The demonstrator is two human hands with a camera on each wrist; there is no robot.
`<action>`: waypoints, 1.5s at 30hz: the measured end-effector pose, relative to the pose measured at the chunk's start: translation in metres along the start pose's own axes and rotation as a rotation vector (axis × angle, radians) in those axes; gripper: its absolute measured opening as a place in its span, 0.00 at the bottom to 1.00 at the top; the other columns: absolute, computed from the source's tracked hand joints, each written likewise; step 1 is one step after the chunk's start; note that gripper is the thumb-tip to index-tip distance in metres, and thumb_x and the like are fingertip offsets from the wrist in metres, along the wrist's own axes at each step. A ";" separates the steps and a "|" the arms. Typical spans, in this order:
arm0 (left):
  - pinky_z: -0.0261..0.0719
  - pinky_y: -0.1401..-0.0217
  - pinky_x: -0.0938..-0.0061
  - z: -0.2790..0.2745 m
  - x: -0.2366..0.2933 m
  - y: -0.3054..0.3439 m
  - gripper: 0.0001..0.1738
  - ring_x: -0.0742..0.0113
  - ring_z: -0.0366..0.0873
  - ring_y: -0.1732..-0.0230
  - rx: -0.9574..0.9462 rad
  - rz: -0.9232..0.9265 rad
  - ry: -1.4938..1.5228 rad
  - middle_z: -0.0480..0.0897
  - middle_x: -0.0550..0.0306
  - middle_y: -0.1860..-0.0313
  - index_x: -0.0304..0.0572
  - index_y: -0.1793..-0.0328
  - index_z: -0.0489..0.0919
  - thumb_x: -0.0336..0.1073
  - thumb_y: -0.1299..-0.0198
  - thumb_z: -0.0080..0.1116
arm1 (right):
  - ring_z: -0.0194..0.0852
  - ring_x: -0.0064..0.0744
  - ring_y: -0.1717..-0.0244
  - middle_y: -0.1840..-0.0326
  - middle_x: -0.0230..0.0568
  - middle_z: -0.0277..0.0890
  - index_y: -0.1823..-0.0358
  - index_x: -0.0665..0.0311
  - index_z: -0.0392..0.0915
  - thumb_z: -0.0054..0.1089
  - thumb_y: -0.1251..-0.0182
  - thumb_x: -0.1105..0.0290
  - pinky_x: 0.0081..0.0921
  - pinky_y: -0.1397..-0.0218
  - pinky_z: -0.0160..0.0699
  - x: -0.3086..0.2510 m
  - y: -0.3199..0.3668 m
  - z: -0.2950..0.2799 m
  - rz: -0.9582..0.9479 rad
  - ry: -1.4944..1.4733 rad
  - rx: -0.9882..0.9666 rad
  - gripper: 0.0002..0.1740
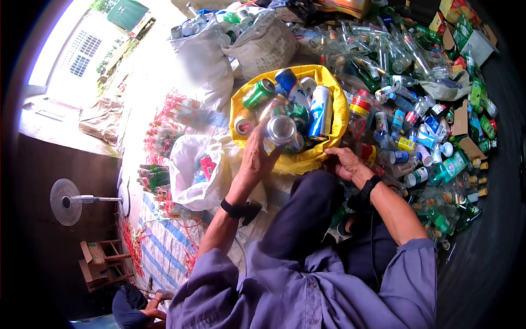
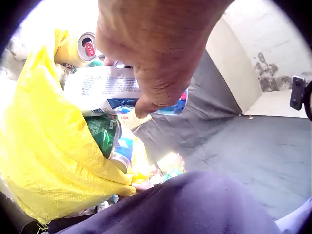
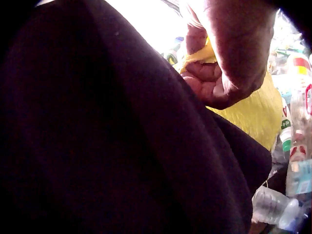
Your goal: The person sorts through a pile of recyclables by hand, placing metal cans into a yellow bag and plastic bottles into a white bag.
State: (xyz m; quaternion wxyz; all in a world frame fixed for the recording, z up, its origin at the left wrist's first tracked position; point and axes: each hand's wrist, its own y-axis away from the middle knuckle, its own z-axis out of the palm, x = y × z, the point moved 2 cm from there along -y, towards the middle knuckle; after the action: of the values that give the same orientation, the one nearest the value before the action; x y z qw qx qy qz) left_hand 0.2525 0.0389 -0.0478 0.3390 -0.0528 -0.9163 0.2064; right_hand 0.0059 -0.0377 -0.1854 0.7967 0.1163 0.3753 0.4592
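Observation:
My left hand [image 1: 256, 160] holds a drink can [image 1: 281, 130] over the mouth of a yellow woven bag [image 1: 285, 164], its round silver end facing up. In the left wrist view, the fingers and thumb of that hand [image 2: 151, 73] close around a white-and-blue printed can [image 2: 105, 87]. Several cans fill the bag, among them a green can [image 1: 258, 94], a blue-and-white can [image 1: 320, 112] and a gold can [image 1: 244, 123]. At the bag's near right rim, my right hand [image 1: 346, 163] grips the yellow edge, fingers curled into the fabric in the right wrist view.
A large pile of plastic and glass bottles [image 1: 422, 137] spreads to the right. Left of the yellow bag stands a white sack [image 1: 183, 186] with some items inside. Behind are more filled sacks [image 1: 263, 46]. A standing fan [image 1: 67, 202] and another seated person [image 1: 131, 307] are at the left.

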 end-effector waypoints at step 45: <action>0.79 0.38 0.62 0.049 -0.083 0.115 0.23 0.61 0.79 0.38 0.061 -1.010 1.303 0.82 0.57 0.41 0.41 0.33 0.73 0.44 0.28 0.60 | 0.83 0.49 0.51 0.52 0.58 0.81 0.40 0.73 0.73 0.76 0.43 0.50 0.39 0.43 0.82 -0.049 0.010 0.104 -0.692 1.323 0.045 0.39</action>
State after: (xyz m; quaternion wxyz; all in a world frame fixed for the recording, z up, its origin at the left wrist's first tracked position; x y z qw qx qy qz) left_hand 0.2798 0.1073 -0.1790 0.8559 0.2657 -0.4432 -0.0182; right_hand 0.0584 -0.0555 -0.0844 0.5011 -0.2926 0.8007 0.1487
